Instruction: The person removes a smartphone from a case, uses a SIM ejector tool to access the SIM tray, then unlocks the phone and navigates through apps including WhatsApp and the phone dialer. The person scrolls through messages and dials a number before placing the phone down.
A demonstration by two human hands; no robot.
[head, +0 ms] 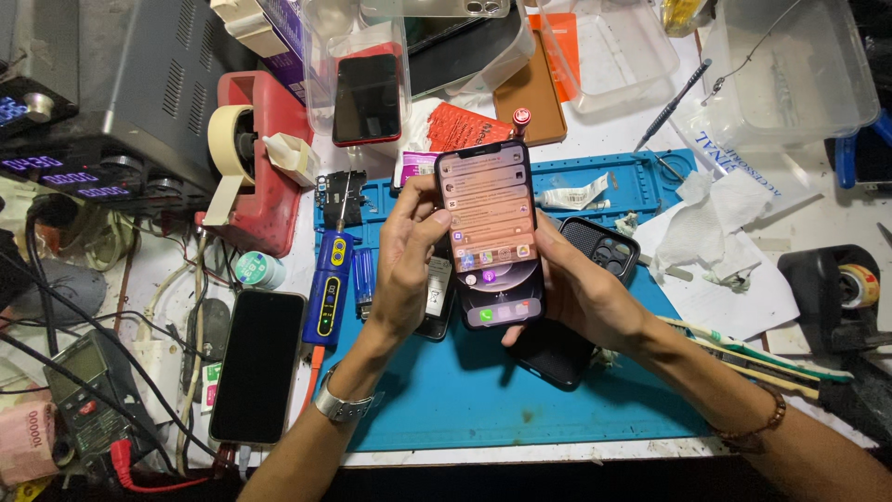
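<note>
I see lit phone (490, 232) gripped between my left hand (406, 265) and right hand (581, 288), above blue mat (483, 390), black case (599, 246) just behind

A cluttered white workbench (827, 223) fills the frame. A blue work mat (483, 390) lies at its centre. On the mat's left edge rests a blue electric screwdriver (328, 284). Left of the mat, a dark phone (257, 364) lies face up. At upper left stands a red tape dispenser (269, 158). Crumpled white tissue (711, 223) lies right of centre, and clear plastic boxes (790, 74) sit at upper right.
</note>
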